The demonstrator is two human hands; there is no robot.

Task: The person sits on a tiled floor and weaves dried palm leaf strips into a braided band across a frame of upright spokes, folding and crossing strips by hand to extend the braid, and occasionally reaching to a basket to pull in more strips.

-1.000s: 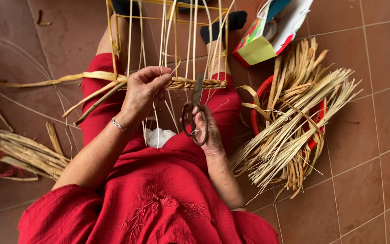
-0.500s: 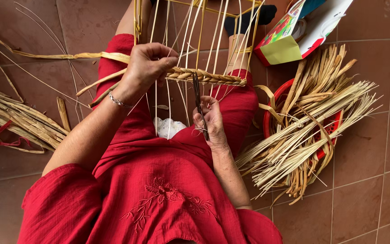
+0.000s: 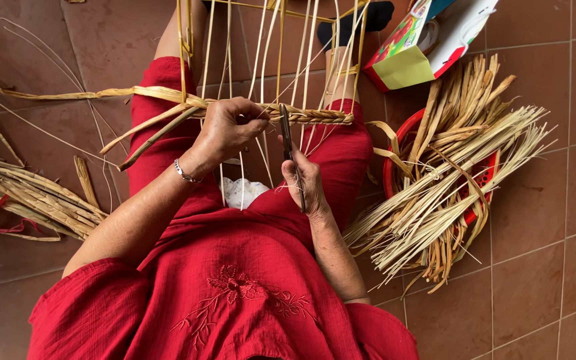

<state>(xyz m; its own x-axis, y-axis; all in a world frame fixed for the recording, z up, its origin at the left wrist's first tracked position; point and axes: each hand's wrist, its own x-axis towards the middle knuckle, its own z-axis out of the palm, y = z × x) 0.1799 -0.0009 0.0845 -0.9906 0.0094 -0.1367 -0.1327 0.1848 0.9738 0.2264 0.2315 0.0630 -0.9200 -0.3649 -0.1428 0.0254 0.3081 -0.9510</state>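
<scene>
Over our lap, in red cloth: one woven straw band [image 3: 308, 117] across upright straw stakes [image 3: 261, 53]. Our left hand [image 3: 228, 130] is closed on the band where loose strands splay left. Our right hand [image 3: 305, 180] is clamped on the scissors [image 3: 287, 137], blades pointing up beside the band. Right of us on the tiled floor [image 3: 535, 267]: a red basket [image 3: 395, 170] heaped with straw bundles [image 3: 448, 180]; a colourful box [image 3: 408, 60] beyond; more straw [image 3: 28, 193] at left
</scene>
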